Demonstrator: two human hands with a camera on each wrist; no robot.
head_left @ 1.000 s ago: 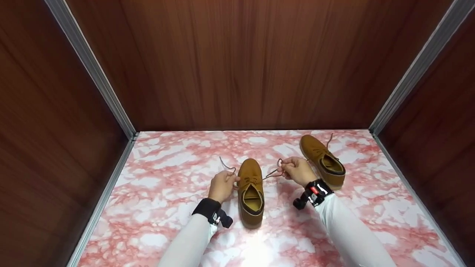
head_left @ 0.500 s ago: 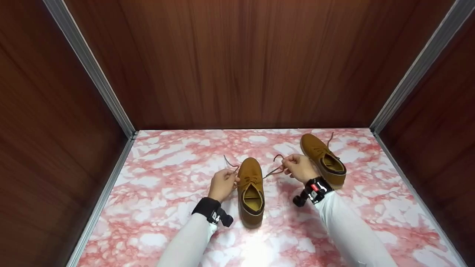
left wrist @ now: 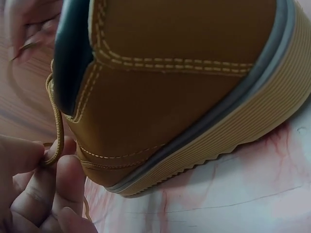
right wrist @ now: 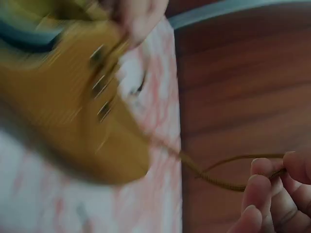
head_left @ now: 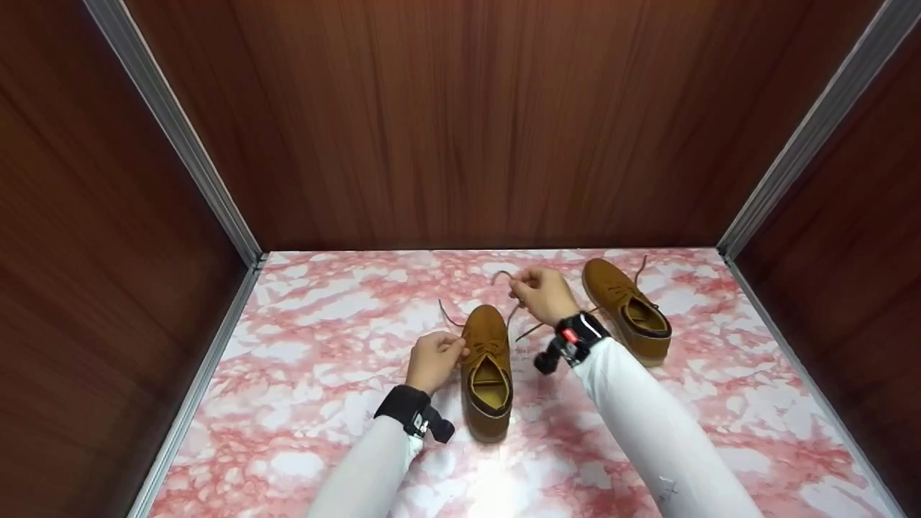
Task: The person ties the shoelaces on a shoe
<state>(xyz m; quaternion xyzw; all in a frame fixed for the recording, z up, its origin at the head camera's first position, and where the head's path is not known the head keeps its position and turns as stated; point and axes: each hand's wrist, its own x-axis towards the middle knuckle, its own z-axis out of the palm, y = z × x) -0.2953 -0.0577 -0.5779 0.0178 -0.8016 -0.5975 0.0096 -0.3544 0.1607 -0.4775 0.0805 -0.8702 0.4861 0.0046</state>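
A tan lace-up shoe (head_left: 486,324) stands upright in the middle of the table, toe pointing away, its opening toward me. Close by its left side, my left hand (head_left: 434,360) pinches one shoelace (left wrist: 57,131) between thumb and fingers; the lace's loose end trails off past the fingertips. My right hand (head_left: 545,295) is raised to the right of the toe. It pinches the other lace (right wrist: 214,182), which runs up from the shoe, and a short curved end sticks out beyond its fingers. In the right wrist view the shoe is blurred.
A matching tan shoe (head_left: 608,284) stands at the back right, tilted to the left, with a loose lace. Another lace end (head_left: 530,332) lies left of it, partly hidden by the right wrist. Dark wood panels (head_left: 460,129) wall the pink marbled table (head_left: 324,309).
My right hand has moved away from me and left with its lace, from beside the shoe to near the toe. My left hand has barely moved.
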